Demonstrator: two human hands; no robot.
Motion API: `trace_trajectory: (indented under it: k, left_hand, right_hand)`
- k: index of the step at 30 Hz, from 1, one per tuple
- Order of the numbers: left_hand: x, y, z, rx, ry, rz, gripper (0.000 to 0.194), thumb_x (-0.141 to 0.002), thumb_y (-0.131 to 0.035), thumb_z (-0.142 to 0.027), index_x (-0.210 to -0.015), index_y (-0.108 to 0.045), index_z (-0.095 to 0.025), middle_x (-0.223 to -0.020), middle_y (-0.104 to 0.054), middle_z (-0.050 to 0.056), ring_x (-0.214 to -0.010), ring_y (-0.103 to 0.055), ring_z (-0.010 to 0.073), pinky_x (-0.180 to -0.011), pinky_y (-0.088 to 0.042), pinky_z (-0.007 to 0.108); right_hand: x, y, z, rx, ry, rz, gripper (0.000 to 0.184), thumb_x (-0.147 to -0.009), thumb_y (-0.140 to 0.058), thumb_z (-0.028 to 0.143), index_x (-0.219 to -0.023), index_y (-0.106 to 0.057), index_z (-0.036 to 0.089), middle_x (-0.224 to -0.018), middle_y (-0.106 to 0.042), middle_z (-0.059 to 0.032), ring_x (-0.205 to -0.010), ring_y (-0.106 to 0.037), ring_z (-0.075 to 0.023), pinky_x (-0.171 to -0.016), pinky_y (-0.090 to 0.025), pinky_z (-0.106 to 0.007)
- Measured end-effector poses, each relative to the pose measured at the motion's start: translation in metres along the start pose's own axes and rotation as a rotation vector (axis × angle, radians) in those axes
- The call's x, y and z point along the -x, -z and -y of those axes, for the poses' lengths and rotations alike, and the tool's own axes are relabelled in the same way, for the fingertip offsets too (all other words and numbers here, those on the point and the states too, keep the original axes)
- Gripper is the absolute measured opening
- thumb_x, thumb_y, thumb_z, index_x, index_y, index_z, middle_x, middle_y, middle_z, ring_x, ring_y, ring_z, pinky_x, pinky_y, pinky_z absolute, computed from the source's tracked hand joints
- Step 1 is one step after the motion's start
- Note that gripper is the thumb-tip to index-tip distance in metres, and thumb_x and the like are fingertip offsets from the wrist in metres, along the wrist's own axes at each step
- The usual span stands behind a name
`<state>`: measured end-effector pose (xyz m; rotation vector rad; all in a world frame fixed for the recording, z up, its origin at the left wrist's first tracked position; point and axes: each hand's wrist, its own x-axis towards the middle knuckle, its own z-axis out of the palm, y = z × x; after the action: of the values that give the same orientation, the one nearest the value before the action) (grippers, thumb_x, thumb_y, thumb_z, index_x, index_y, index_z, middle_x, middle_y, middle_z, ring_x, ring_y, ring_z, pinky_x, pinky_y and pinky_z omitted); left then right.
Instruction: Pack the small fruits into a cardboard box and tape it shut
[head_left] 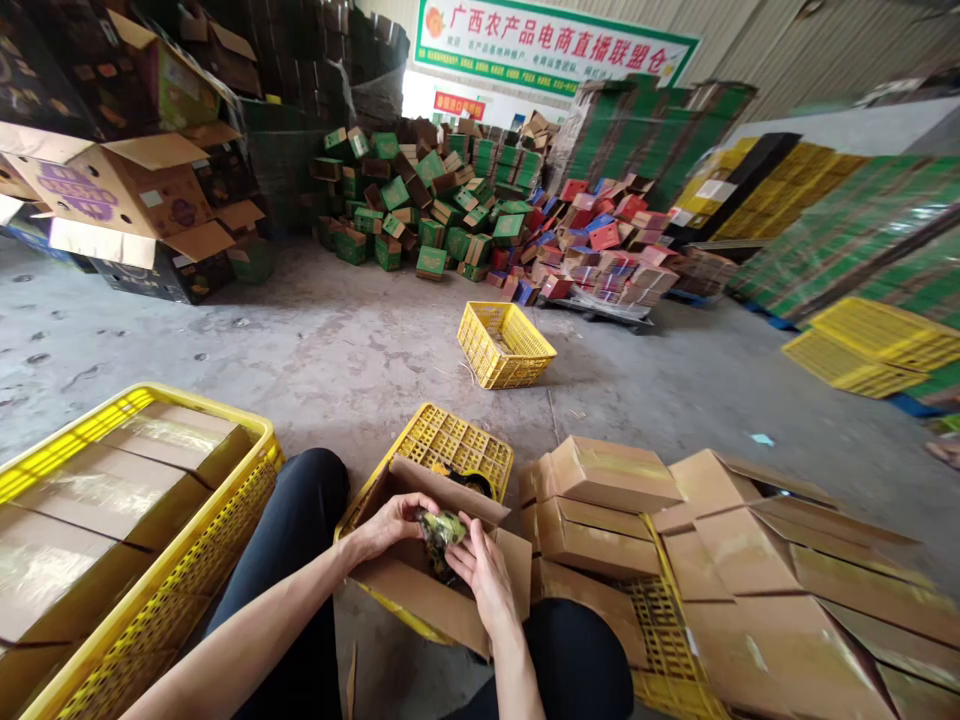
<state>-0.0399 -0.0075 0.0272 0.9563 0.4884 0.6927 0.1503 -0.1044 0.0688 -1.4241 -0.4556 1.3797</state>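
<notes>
A small green-yellow item in clear, shiny plastic wrap point(444, 528) is held above an open cardboard box point(420, 590); its exact kind is unclear. My left hand point(394, 525) pinches its left side between thumb and fingers. On the right side, my right hand point(484, 568) touches it with thumb and fingertips, the fingers fairly straight. Dark and yellowish contents show inside the box below, mostly hidden by my hands. The box rests on an upturned yellow plastic crate point(465, 447) between my knees. Behind its far flap lies a black-and-yellow tool point(480, 483), partly covered.
To the left, a yellow crate point(262, 440) holds taped cartons point(97, 510). Stacked cartons point(607, 480) stand close on the right, some in another yellow crate point(660, 620). Ahead on the floor sits a yellow basket point(514, 365); beyond it are heaps of green boxes point(431, 260) and red boxes point(604, 236).
</notes>
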Motion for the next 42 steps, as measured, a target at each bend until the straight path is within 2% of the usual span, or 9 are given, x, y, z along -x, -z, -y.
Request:
trace_trajectory:
  k: [3, 7, 12, 14, 19, 25, 29, 35, 42]
  left_hand:
    - [0.000, -0.001, 0.000, 0.010, -0.017, 0.041, 0.041, -0.068, -0.093, -0.020, -0.105, -0.077, -0.017, -0.114, -0.073, 0.008, -0.092, -0.066, 0.0186, -0.084, -0.049, 0.028]
    - [-0.001, 0.002, 0.001, 0.193, 0.077, -0.012, 0.056, -0.069, -0.085, -0.014, -0.123, -0.071, -0.022, -0.128, -0.069, 0.010, -0.106, -0.067, 0.0234, -0.091, -0.052, 0.034]
    - [-0.001, 0.002, 0.002, 0.236, 0.231, -0.059, 0.058, -0.083, -0.081, -0.038, -0.136, -0.063, -0.021, -0.127, -0.069, 0.014, -0.103, -0.070, 0.0256, -0.090, -0.054, 0.039]
    - [0.001, -0.001, 0.003, 0.181, 0.209, -0.020, 0.060, -0.084, -0.084, -0.041, -0.136, -0.064, -0.021, -0.125, -0.070, 0.013, -0.103, -0.070, 0.0243, -0.090, -0.052, 0.036]
    - [0.002, -0.005, 0.005, 0.105, 0.058, 0.039, 0.066, -0.070, -0.097, -0.024, -0.130, -0.071, -0.021, -0.122, -0.070, 0.011, -0.112, -0.066, 0.0244, -0.098, -0.048, 0.034]
    - [-0.001, 0.001, 0.006, 0.043, -0.008, 0.014, 0.066, -0.069, -0.098, -0.025, -0.130, -0.072, -0.021, -0.121, -0.070, 0.011, -0.116, -0.064, 0.0267, -0.099, -0.048, 0.037]
    - [0.000, 0.002, 0.006, 0.007, -0.001, 0.044, 0.066, -0.070, -0.096, -0.023, -0.132, -0.072, -0.023, -0.122, -0.070, 0.010, -0.114, -0.065, 0.0267, -0.095, -0.048, 0.036]
    - [0.001, 0.001, 0.007, -0.013, 0.036, 0.067, 0.075, -0.070, -0.095, -0.020, -0.140, -0.067, -0.028, -0.140, -0.064, 0.010, -0.132, -0.057, 0.0313, -0.107, -0.045, 0.041]
    - [0.005, 0.000, 0.007, 0.156, 0.257, 0.062, 0.071, -0.079, -0.092, -0.039, -0.142, -0.063, -0.024, -0.139, -0.066, 0.012, -0.124, -0.065, 0.0287, -0.109, -0.048, 0.044]
  right_hand:
    - [-0.001, 0.001, -0.002, 0.013, 0.028, 0.006, 0.073, -0.066, -0.092, 0.066, -0.124, -0.076, 0.024, -0.125, -0.077, -0.0105, -0.113, -0.075, -0.0332, -0.101, -0.060, -0.048]
    - [0.000, 0.003, -0.001, 0.009, 0.133, -0.005, 0.072, -0.065, -0.096, 0.053, -0.128, -0.072, 0.026, -0.131, -0.075, -0.0104, -0.122, -0.070, -0.0350, -0.098, -0.061, -0.046]
    - [-0.002, 0.007, -0.004, 0.083, 0.210, 0.037, 0.073, -0.072, -0.092, 0.047, -0.137, -0.065, 0.028, -0.136, -0.073, -0.0107, -0.128, -0.067, -0.0344, -0.107, -0.055, -0.048]
    - [-0.003, 0.007, -0.008, 0.135, 0.260, 0.058, 0.073, -0.072, -0.091, 0.044, -0.138, -0.064, 0.029, -0.137, -0.072, -0.0099, -0.131, -0.064, -0.0338, -0.113, -0.051, -0.049]
    - [-0.005, 0.003, -0.011, 0.200, 0.347, 0.106, 0.070, -0.071, -0.090, 0.038, -0.136, -0.067, 0.029, -0.144, -0.067, -0.0081, -0.139, -0.058, -0.0328, -0.121, -0.043, -0.048]
    - [-0.004, -0.001, -0.009, 0.200, 0.292, 0.104, 0.072, -0.074, -0.090, 0.047, -0.140, -0.065, 0.029, -0.148, -0.065, -0.0099, -0.144, -0.054, -0.0341, -0.119, -0.046, -0.052]
    - [-0.003, -0.002, -0.010, 0.200, 0.214, 0.137, 0.068, -0.076, -0.088, 0.051, -0.136, -0.067, 0.028, -0.146, -0.066, -0.0119, -0.137, -0.060, -0.0369, -0.107, -0.055, -0.053]
    - [-0.003, 0.001, -0.007, 0.254, 0.327, 0.135, 0.069, -0.075, -0.087, 0.042, -0.139, -0.065, 0.027, -0.123, -0.077, -0.0099, -0.120, -0.071, -0.0328, -0.109, -0.053, -0.051]
    - [-0.006, 0.002, -0.008, 0.291, 0.392, 0.106, 0.075, -0.074, -0.081, 0.029, -0.146, -0.060, 0.028, -0.125, -0.075, -0.0087, -0.118, -0.071, -0.0304, -0.104, -0.056, -0.045]
